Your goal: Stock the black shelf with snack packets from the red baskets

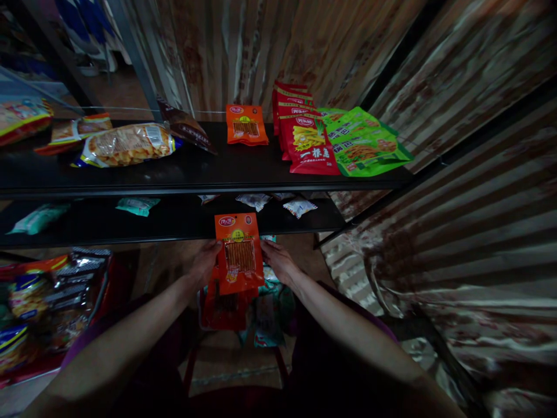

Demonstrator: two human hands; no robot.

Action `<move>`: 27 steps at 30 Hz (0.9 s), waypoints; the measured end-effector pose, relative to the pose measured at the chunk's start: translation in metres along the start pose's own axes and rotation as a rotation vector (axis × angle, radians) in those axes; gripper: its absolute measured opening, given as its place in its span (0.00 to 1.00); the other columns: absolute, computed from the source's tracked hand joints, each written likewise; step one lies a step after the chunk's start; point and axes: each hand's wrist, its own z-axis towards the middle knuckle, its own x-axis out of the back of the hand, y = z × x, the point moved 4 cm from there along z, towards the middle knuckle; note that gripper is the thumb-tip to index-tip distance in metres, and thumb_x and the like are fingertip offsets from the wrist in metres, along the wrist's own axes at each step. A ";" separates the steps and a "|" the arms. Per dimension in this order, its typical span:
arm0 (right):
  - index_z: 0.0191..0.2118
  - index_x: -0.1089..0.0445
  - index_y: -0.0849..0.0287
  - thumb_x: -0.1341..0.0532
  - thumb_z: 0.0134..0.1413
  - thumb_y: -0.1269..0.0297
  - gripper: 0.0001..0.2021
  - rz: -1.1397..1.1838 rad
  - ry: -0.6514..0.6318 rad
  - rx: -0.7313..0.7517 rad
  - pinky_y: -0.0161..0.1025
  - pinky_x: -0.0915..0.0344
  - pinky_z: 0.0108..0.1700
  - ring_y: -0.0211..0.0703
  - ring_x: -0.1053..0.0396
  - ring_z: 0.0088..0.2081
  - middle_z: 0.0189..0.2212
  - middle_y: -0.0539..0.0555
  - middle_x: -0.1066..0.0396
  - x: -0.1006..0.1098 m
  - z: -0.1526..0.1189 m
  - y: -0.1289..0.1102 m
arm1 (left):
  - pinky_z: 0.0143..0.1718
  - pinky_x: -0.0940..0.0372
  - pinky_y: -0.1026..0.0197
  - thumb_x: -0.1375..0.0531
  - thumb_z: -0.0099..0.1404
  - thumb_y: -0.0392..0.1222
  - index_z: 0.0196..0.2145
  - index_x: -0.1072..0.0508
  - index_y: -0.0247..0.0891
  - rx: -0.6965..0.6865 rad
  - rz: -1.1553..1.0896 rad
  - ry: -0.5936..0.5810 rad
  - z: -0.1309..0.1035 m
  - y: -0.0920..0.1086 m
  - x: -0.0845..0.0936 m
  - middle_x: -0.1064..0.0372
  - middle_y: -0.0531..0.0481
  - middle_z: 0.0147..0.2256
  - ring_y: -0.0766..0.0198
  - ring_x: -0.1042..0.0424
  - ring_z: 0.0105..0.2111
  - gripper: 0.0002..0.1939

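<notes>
An orange snack packet [240,276] with a clear window showing brown sticks is held upright in front of the shelves. My left hand [203,262] grips its left edge and my right hand [278,260] its right edge. Below it lie another orange snack packet [224,310] and several green packets [267,319], partly hidden by the held one. A matching stack of orange packets [246,129] stands on the upper shelf [209,177], ahead of my hands.
Red packets [311,142] and green packets [369,145] lean at the upper shelf's right. A clear snack bag [130,145] and a brown packet [185,126] lie left. The lower shelf [187,223] bears small packets. A red basket [98,302] of snacks stands lower left. Corrugated sheeting [478,203] bounds the right.
</notes>
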 end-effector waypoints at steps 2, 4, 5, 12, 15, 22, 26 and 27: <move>0.31 0.27 0.58 0.28 0.29 0.53 0.20 -0.002 -0.007 -0.016 0.35 0.36 0.34 0.39 0.29 0.33 0.32 0.51 0.24 -0.001 0.001 0.000 | 0.28 0.34 0.63 0.38 0.58 0.41 0.32 0.26 0.36 -0.004 -0.010 -0.003 0.000 0.000 -0.001 0.25 0.50 0.29 0.65 0.28 0.25 0.06; 0.31 0.27 0.58 0.27 0.30 0.55 0.19 0.001 -0.011 -0.029 0.35 0.35 0.34 0.41 0.28 0.33 0.32 0.51 0.23 -0.002 0.001 0.001 | 0.29 0.34 0.63 0.37 0.58 0.40 0.32 0.26 0.36 0.000 -0.030 0.001 0.000 0.001 -0.002 0.25 0.50 0.29 0.65 0.28 0.24 0.05; 0.31 0.27 0.58 0.27 0.30 0.56 0.18 0.011 -0.015 -0.033 0.36 0.35 0.34 0.41 0.28 0.33 0.31 0.51 0.23 -0.003 0.000 0.002 | 0.29 0.34 0.63 0.37 0.58 0.39 0.32 0.26 0.36 0.007 -0.040 0.000 0.000 0.001 -0.003 0.25 0.49 0.29 0.65 0.28 0.25 0.05; 0.28 0.25 0.57 0.27 0.30 0.63 0.13 0.115 -0.030 -0.048 0.38 0.33 0.36 0.40 0.28 0.30 0.28 0.49 0.23 -0.007 -0.003 0.000 | 0.27 0.34 0.63 0.39 0.59 0.37 0.34 0.28 0.36 0.038 -0.078 -0.003 -0.001 0.002 -0.004 0.25 0.50 0.29 0.65 0.28 0.24 0.04; 0.27 0.26 0.57 0.27 0.30 0.64 0.13 0.131 -0.025 -0.044 0.38 0.33 0.37 0.39 0.28 0.30 0.27 0.48 0.23 -0.004 -0.003 -0.002 | 0.28 0.34 0.63 0.40 0.60 0.38 0.33 0.28 0.36 0.054 -0.058 -0.044 -0.003 0.002 -0.004 0.26 0.50 0.28 0.66 0.28 0.23 0.04; 0.28 0.26 0.57 0.26 0.30 0.62 0.14 0.105 -0.012 -0.046 0.38 0.34 0.37 0.40 0.28 0.30 0.28 0.48 0.23 0.001 -0.001 -0.001 | 0.25 0.37 0.66 0.41 0.60 0.39 0.34 0.27 0.35 0.004 -0.031 -0.075 0.001 0.001 -0.001 0.26 0.50 0.29 0.68 0.30 0.22 0.05; 0.28 0.26 0.57 0.26 0.29 0.62 0.14 0.122 -0.008 -0.063 0.37 0.33 0.35 0.39 0.28 0.30 0.28 0.48 0.23 -0.001 -0.002 -0.003 | 0.24 0.37 0.66 0.38 0.58 0.40 0.33 0.27 0.36 0.009 -0.047 -0.076 0.005 -0.002 -0.001 0.26 0.50 0.29 0.68 0.29 0.22 0.06; 0.28 0.26 0.57 0.26 0.28 0.63 0.14 0.124 -0.003 -0.071 0.37 0.34 0.35 0.39 0.29 0.29 0.28 0.48 0.23 -0.001 -0.002 -0.003 | 0.24 0.37 0.66 0.38 0.58 0.40 0.33 0.28 0.36 0.011 -0.054 -0.076 0.005 -0.002 -0.002 0.26 0.50 0.29 0.68 0.29 0.22 0.06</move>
